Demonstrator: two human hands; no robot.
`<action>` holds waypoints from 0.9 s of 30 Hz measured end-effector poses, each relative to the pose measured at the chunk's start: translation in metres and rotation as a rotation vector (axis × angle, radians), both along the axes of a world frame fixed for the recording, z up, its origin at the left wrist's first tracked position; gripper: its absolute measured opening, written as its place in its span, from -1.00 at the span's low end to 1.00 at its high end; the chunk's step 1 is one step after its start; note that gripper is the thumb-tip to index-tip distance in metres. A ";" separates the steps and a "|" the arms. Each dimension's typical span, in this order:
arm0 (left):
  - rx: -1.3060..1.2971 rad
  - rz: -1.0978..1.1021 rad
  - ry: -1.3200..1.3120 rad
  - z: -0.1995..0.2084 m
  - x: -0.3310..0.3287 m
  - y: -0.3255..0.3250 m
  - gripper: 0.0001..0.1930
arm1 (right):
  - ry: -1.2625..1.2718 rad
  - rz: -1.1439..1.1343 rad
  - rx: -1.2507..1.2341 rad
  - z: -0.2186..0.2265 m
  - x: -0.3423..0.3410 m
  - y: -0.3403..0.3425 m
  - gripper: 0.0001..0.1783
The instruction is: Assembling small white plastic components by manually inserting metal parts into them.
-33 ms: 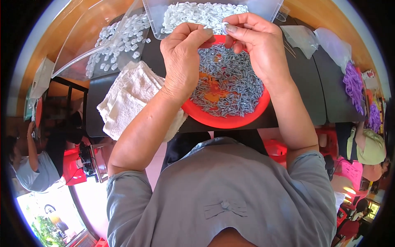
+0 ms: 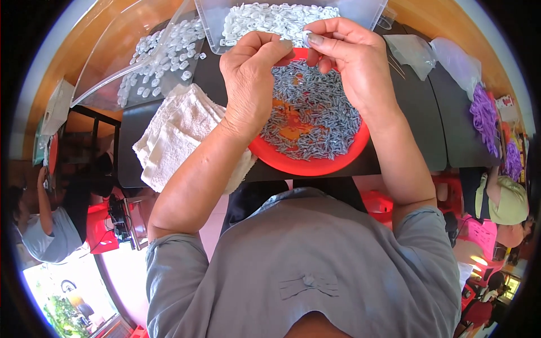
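- The two pictures matched closely: neither hand had shifted over the red bowl [image 2: 338, 160], and nothing on the desk [image 2: 417, 129] had moved.
- The left hand [image 2: 248, 73] was curled narrow, its fingertips bunched just beside those of the right; what it pinched was hidden behind its own fingers.
- The right hand [image 2: 352, 62] was closed on a small white plastic piece [image 2: 306, 38], held between thumb and forefinger above the far rim of the bowl.
- With so little changed, the joining of two small parts at the fingertips appeared to be mid-way, not finished.
- The bowl held a heap of small grey parts [image 2: 315, 112], with bare red showing near its middle.
- Beyond the hands stood a clear tray [image 2: 372, 14] full of white pieces; a second clear tray [image 2: 112, 56] lay tilted to the left with more of them scattered in it.
- A white towel [image 2: 174, 135] lay on the dark desk left of the bowl, under the left forearm.
- Clear plastic bags [image 2: 417, 50] and purple bunches [image 2: 484, 115] lay to the right.
- Other people sat at the edges of the room, near red stools [image 2: 101, 228].
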State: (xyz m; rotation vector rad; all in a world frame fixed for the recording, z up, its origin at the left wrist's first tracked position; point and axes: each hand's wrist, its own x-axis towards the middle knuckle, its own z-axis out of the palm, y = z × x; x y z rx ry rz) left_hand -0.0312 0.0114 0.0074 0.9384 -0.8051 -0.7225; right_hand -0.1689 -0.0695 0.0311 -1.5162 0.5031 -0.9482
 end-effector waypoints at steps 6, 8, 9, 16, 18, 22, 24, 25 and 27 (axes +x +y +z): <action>0.017 0.027 -0.102 0.000 -0.001 0.002 -0.85 | 0.009 0.021 -0.017 0.002 -0.001 0.002 -0.80; 0.019 0.028 -0.134 -0.002 0.000 0.002 -0.85 | 0.004 0.034 -0.029 0.003 -0.001 0.003 -0.81; 0.022 0.030 -0.166 -0.003 0.001 0.002 -0.85 | 0.005 0.035 -0.029 0.004 -0.001 0.004 -0.81; 0.043 0.031 -0.211 0.002 -0.002 0.006 -0.84 | 0.050 0.003 -0.139 0.002 0.001 0.003 -0.82; 0.047 0.019 -0.206 0.003 -0.002 0.006 -0.84 | 0.059 -0.002 -0.154 0.002 0.002 0.004 -0.82; 0.056 0.016 -0.240 0.003 -0.002 0.006 -0.84 | 0.065 0.027 -0.145 0.003 0.002 0.004 -0.82; 0.018 0.009 -0.264 0.004 -0.002 0.006 -0.84 | 0.064 0.036 -0.121 0.004 0.001 0.003 -0.81; 0.015 0.007 -0.267 0.004 -0.002 0.006 -0.84 | 0.058 0.047 -0.089 0.003 0.000 0.000 -0.80; 0.020 -0.012 -0.200 0.003 -0.001 0.004 -0.84 | 0.047 0.056 -0.061 0.004 -0.001 -0.004 -0.79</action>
